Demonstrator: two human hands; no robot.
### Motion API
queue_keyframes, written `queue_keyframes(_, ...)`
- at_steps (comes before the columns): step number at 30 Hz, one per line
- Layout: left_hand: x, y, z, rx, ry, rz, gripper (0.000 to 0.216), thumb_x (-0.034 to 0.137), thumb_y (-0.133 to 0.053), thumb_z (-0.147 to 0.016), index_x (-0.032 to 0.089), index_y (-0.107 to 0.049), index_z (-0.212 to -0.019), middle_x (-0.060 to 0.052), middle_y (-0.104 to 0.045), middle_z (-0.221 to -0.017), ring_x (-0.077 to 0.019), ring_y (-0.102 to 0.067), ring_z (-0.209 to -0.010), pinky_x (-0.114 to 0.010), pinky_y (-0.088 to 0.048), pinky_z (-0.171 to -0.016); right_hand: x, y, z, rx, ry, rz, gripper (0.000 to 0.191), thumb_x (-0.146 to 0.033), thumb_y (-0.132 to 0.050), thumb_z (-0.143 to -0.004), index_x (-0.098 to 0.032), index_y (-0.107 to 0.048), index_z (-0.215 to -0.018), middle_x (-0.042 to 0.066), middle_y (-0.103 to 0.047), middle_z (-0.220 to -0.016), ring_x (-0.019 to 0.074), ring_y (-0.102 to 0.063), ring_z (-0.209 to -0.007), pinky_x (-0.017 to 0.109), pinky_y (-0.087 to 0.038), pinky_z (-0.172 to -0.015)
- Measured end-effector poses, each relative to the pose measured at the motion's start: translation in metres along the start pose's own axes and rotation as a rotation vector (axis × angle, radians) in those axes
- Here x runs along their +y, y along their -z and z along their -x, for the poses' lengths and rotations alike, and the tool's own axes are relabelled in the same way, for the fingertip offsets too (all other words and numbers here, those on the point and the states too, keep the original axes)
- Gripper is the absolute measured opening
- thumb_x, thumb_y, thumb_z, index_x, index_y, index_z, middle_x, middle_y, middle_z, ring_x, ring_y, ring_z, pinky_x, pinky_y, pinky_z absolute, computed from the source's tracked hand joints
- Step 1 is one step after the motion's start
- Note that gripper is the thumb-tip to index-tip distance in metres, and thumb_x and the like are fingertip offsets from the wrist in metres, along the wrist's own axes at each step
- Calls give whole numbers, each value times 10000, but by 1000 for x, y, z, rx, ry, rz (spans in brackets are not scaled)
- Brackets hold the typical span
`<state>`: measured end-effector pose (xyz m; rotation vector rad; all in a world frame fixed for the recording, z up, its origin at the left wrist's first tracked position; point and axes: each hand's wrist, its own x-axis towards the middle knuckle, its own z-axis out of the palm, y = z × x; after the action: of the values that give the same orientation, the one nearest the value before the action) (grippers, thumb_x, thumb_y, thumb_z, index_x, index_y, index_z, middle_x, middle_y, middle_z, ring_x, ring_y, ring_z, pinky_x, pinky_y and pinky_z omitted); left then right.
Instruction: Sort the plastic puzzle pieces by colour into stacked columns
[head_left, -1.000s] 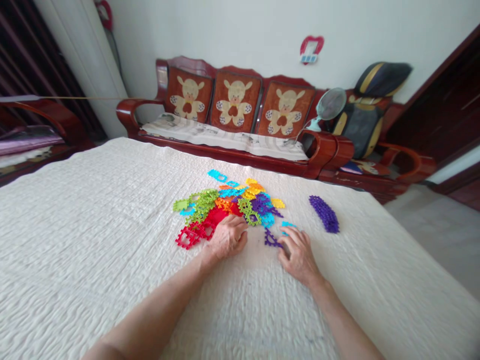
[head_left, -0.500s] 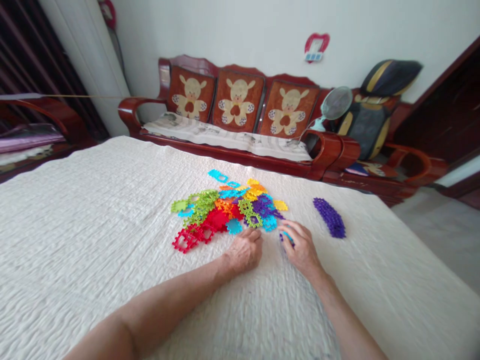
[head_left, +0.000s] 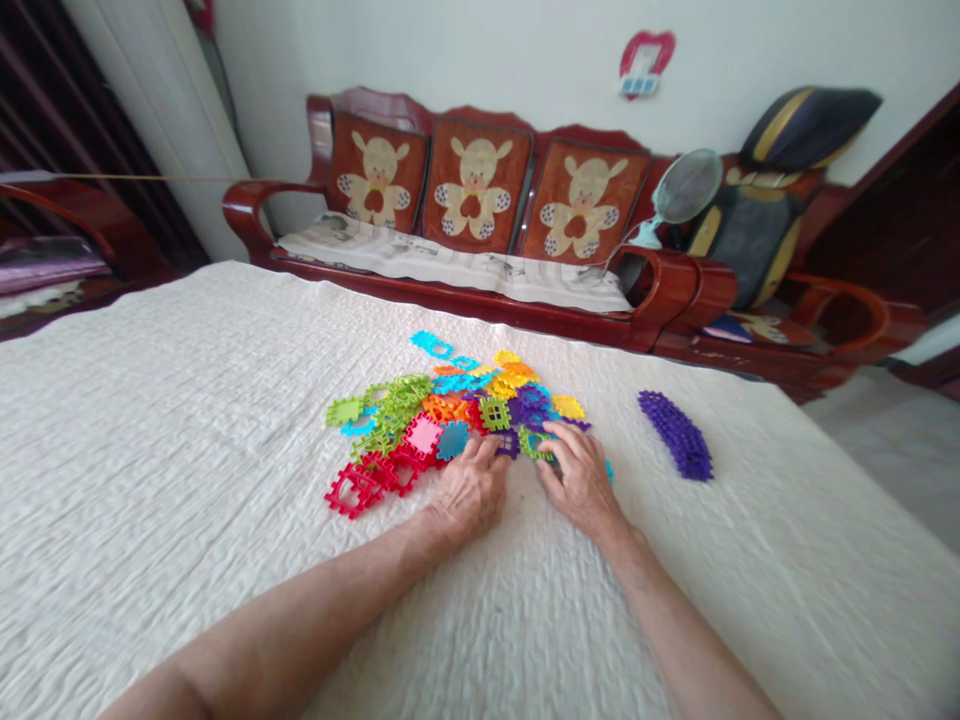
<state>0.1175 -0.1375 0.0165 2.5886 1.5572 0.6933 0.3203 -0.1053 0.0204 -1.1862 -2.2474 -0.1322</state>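
Note:
A mixed pile of notched plastic interlocking tiles lies on the quilted white cover [head_left: 247, 420]. My left hand [head_left: 472, 490] rests at the pile's near edge with fingers curled together. Its fingertips touch the pile beside a blue tile [head_left: 453, 440] and a purple windowed tile [head_left: 508, 442]; whatever is under them is hidden. My right hand [head_left: 581, 480] has its thumb and fingers around a green frame tile [head_left: 531, 442], partly covering it. A blue tile [head_left: 609, 472] shows just beyond that hand. Red tiles [head_left: 364, 485] and green tiles [head_left: 397, 405] lie on the pile's left.
A curved row of purple tiles [head_left: 675, 435] sits apart on the right. Yellow tiles [head_left: 514, 375] are at the pile's back. Beyond the cover's far edge stands a wooden sofa [head_left: 450, 285] with bear cushions, and a small fan [head_left: 686, 188] at its right arm.
My right hand has shifted left and forward onto the pile, and the green frame tile has slid right. My left hand has reached slightly forward and left. The view has tilted a little.

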Motion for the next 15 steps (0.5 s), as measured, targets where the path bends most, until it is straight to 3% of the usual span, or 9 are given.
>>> queue_keyframes(5, 3, 0, -2, -24, -47, -21, 344, 102, -467, -837, 159, -611, -1145, -136, -561, -1287, -295, -482, -1166, -429, -481, -947, 2, -3, -2, 66, -57, 32, 129, -195, -540, -852, -192, -609, -961, 118, -621, -1181, 275, -530, -1143, 463, -375, -979)
queue_keyframes(10, 2, -4, 2, 25, -193, 127, 231, 99, -489, -826, 184, -659, -957, -72, -657, -999, -215, -564, -953, -364, -494, -878, 4, -1, -2, 95, -27, -36, 351, -56, -482, -761, -176, -600, -1069, 121, -585, -1247, 255, -503, -1193, 443, -366, -1019)
queue_keyframes(15, -2, -11, 1, 189, -134, 294, 266, 39, -419, -803, 172, -644, -855, -48, -631, -866, -159, -575, -819, -290, -510, -757, -5, 9, -1, -125, 114, -156, 417, -68, -518, -694, -204, -611, -1077, 77, -585, -1281, 266, -441, -1261, 474, -300, -1067)
